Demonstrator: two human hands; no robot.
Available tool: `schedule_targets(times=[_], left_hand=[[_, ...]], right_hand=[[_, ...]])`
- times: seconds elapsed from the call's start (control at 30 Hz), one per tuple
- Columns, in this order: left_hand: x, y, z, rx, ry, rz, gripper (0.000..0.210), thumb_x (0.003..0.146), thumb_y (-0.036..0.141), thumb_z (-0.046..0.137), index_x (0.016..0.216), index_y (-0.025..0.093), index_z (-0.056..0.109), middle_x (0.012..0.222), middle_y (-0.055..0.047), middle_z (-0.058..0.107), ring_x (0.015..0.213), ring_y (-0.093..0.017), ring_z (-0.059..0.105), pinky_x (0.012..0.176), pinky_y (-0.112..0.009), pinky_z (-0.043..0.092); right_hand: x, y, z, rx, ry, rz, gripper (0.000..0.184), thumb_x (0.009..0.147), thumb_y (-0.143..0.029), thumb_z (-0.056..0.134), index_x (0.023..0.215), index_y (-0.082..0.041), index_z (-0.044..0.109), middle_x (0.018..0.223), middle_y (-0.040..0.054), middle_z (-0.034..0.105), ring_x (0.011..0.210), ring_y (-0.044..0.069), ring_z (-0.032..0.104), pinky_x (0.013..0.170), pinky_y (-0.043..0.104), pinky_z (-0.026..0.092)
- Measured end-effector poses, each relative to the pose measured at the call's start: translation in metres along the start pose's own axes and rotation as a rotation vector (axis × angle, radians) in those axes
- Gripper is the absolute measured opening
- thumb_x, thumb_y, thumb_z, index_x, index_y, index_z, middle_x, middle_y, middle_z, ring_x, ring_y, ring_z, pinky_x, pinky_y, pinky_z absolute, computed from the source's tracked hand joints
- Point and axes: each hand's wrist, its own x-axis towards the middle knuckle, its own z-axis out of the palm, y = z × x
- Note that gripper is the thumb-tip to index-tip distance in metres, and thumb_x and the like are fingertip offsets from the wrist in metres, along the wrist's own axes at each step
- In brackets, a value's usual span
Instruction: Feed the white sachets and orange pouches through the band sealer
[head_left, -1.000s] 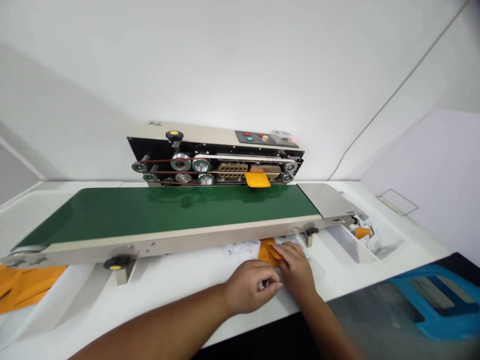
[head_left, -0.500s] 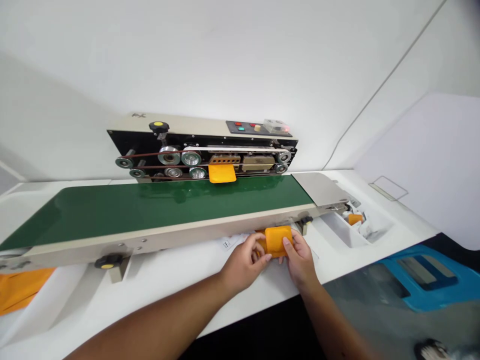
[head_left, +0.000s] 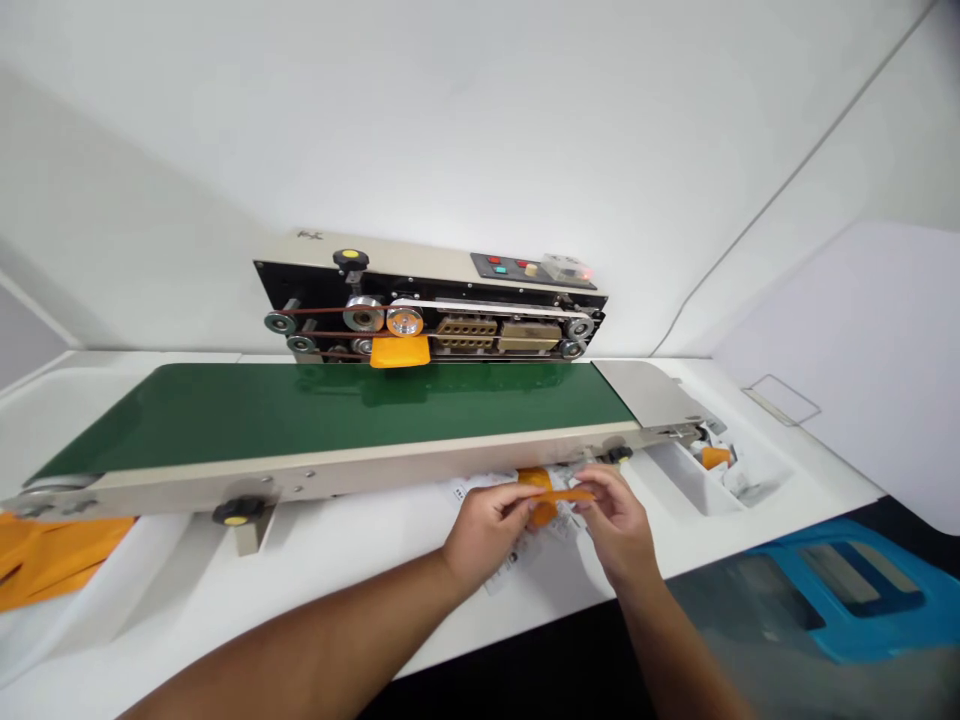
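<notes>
A small orange pouch (head_left: 564, 495) is stretched between my two hands, its narrow edge turned toward me. My left hand (head_left: 480, 535) pinches its left end, and my right hand (head_left: 619, 525) pinches the right end. Just beneath lie more orange pouches (head_left: 535, 481) and white printed packets (head_left: 504, 577), partly covered by my hands. Behind, another orange pouch (head_left: 400, 353) hangs from the band sealer (head_left: 465, 290), by its rollers and over the green conveyor belt (head_left: 300, 415).
A white bin (head_left: 112, 600) with several orange pouches stands at the left. To the right, a white tray (head_left: 701, 485) holds white packets and something orange. A blue plastic container (head_left: 832, 640) sits below the table's right edge. The conveyor's support knob (head_left: 238, 511) juts out in front.
The pouch in my hands has tipped from showing its broad face to nearly edge-on. The pouch in the sealer has travelled left along the rollers. The view has shifted slightly.
</notes>
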Motion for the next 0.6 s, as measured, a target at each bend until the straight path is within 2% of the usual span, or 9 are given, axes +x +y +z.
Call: schedule_targets(times=[0.07, 0.13, 0.23, 0.3, 0.37, 0.47, 0.53, 0.6], left_hand=[[0.002, -0.004, -0.003, 0.099, 0.089, 0.123, 0.027, 0.092, 0.022, 0.061, 0.112, 0.023, 0.079, 0.098, -0.006, 0.081, 0.081, -0.021, 0.076, 0.077, -0.032, 0.061], [0.003, -0.008, -0.005, 0.173, 0.120, 0.261, 0.031, 0.092, 0.017, 0.060, 0.116, 0.025, 0.079, 0.111, -0.005, 0.079, 0.101, -0.024, 0.075, 0.094, -0.035, 0.059], [0.002, -0.011, -0.006, 0.258, 0.070, 0.410, 0.039, 0.093, 0.017, 0.059, 0.129, 0.026, 0.072, 0.128, -0.006, 0.073, 0.116, -0.024, 0.071, 0.104, -0.037, 0.055], [-0.002, -0.010, -0.005, 0.291, 0.010, 0.414, 0.050, 0.094, 0.019, 0.061, 0.143, 0.027, 0.059, 0.137, -0.007, 0.068, 0.114, -0.024, 0.071, 0.101, -0.037, 0.057], [-0.006, -0.008, -0.004, 0.303, -0.050, 0.362, 0.062, 0.093, 0.021, 0.063, 0.153, 0.029, 0.047, 0.142, -0.007, 0.064, 0.107, -0.022, 0.073, 0.092, -0.034, 0.061], [-0.009, -0.004, -0.003, 0.314, -0.096, 0.303, 0.060, 0.093, 0.022, 0.063, 0.151, 0.030, 0.047, 0.145, -0.006, 0.061, 0.105, -0.021, 0.073, 0.083, -0.030, 0.062], [-0.009, -0.002, -0.003, 0.323, -0.104, 0.290, 0.055, 0.094, 0.023, 0.062, 0.147, 0.029, 0.050, 0.143, -0.006, 0.063, 0.103, -0.020, 0.073, 0.083, -0.030, 0.062], [-0.008, -0.001, -0.004, 0.320, -0.119, 0.277, 0.053, 0.094, 0.021, 0.060, 0.145, 0.028, 0.049, 0.138, -0.006, 0.067, 0.096, -0.019, 0.073, 0.081, -0.029, 0.061]], right_hand=[[-0.005, -0.003, 0.001, 0.114, -0.011, 0.047, 0.045, 0.088, -0.058, 0.068, 0.117, -0.023, 0.069, 0.088, 0.0047, 0.065, 0.068, 0.017, 0.061, 0.059, 0.029, 0.052], [-0.009, -0.009, 0.002, 0.226, -0.107, 0.138, 0.058, 0.091, -0.066, 0.058, 0.129, -0.022, 0.064, 0.081, 0.0047, 0.066, 0.060, 0.018, 0.058, 0.053, 0.031, 0.049], [-0.005, -0.022, 0.001, 0.187, -0.181, 0.234, 0.051, 0.087, -0.053, 0.071, 0.130, -0.028, 0.064, 0.093, 0.0092, 0.073, 0.066, 0.024, 0.065, 0.051, 0.034, 0.050], [0.010, -0.032, -0.004, 0.107, -0.128, 0.206, 0.046, 0.082, -0.043, 0.080, 0.125, -0.032, 0.067, 0.096, 0.0093, 0.074, 0.064, 0.024, 0.066, 0.047, 0.034, 0.050], [0.035, -0.043, -0.014, 0.061, -0.026, 0.108, 0.052, 0.080, -0.041, 0.081, 0.129, -0.033, 0.066, 0.092, 0.0075, 0.074, 0.052, 0.018, 0.061, 0.041, 0.030, 0.047], [0.089, -0.060, -0.030, 0.009, 0.114, -0.031, 0.065, 0.082, -0.043, 0.078, 0.142, -0.031, 0.056, 0.089, 0.0026, 0.071, 0.042, 0.008, 0.052, 0.038, 0.022, 0.041], [0.129, -0.067, -0.038, -0.022, 0.161, -0.066, 0.066, 0.081, -0.043, 0.078, 0.141, -0.027, 0.056, 0.086, 0.0002, 0.070, 0.041, 0.005, 0.049, 0.037, 0.018, 0.037], [0.165, -0.070, -0.042, -0.044, 0.183, -0.030, 0.067, 0.077, -0.043, 0.080, 0.137, -0.023, 0.057, 0.075, -0.0031, 0.066, 0.040, 0.005, 0.048, 0.036, 0.016, 0.035]])
